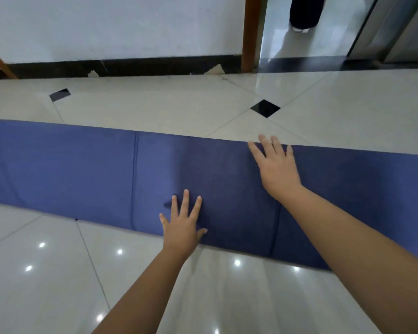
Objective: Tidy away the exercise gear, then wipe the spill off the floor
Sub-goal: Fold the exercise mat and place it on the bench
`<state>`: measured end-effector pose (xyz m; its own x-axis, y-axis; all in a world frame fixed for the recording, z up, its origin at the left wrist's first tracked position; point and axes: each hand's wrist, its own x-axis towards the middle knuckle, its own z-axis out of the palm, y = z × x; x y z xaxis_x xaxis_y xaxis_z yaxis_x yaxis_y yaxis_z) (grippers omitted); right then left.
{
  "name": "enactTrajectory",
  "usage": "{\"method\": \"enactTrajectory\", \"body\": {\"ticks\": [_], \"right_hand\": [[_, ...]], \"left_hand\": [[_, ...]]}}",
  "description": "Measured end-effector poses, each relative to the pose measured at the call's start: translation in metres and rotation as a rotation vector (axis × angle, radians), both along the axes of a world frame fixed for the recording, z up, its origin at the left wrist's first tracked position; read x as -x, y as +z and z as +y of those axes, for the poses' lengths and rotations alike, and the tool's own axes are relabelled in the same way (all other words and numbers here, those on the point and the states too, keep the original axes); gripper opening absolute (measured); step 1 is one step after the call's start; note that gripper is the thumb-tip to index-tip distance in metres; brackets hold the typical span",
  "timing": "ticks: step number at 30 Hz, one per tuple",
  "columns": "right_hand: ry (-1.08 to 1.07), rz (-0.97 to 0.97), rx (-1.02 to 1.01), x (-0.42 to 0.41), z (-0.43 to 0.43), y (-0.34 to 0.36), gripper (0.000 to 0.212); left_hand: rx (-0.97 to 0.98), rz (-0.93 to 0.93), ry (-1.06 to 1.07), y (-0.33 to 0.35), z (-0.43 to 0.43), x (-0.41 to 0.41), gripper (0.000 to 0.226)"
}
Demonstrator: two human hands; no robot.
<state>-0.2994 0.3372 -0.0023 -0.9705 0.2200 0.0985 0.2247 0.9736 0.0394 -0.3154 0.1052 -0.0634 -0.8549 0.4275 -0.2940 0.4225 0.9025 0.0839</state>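
Where hands (229,201) spread, blue mat (82,169).

Bright overhead glare spots on glossy floor (58,273), wide-angle edge curvature.

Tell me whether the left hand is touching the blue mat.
Touching. The head view shows the left hand pressed flat, fingers spread, on the near edge of the blue mat, with no gap beneath the fingers.

Both forearms are bare, with no sleeves in view. The left hand (181,227) and right hand (276,168) wear no gloves, rings or watch.
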Motion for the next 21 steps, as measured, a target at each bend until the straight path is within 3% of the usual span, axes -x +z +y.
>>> {"method": "enactTrajectory", "body": {"ticks": [3,8,10,14,21], "right_hand": [[0.032,-0.285,0.120,-0.022,-0.007,-0.033,0.064],[-0.067,-0.526,0.280,-0.080,0.003,-0.089,0.070],[-0.100,-0.595,0.384,-0.091,0.008,-0.102,0.074],[-0.127,-0.607,0.565,-0.094,0.018,-0.113,0.073],[-0.056,-0.623,0.360,-0.131,0.028,-0.124,0.075]], "left_hand": [[-0.062,-0.035,0.026,-0.024,0.013,0.012,0.076],[-0.044,-0.081,0.058,-0.052,0.022,0.031,0.062],[-0.011,-0.118,0.032,-0.062,0.022,0.025,0.062],[0.083,-0.190,-0.212,-0.073,0.032,-0.001,0.077],[0.148,-0.274,-0.326,-0.087,0.047,-0.003,0.078]]}}
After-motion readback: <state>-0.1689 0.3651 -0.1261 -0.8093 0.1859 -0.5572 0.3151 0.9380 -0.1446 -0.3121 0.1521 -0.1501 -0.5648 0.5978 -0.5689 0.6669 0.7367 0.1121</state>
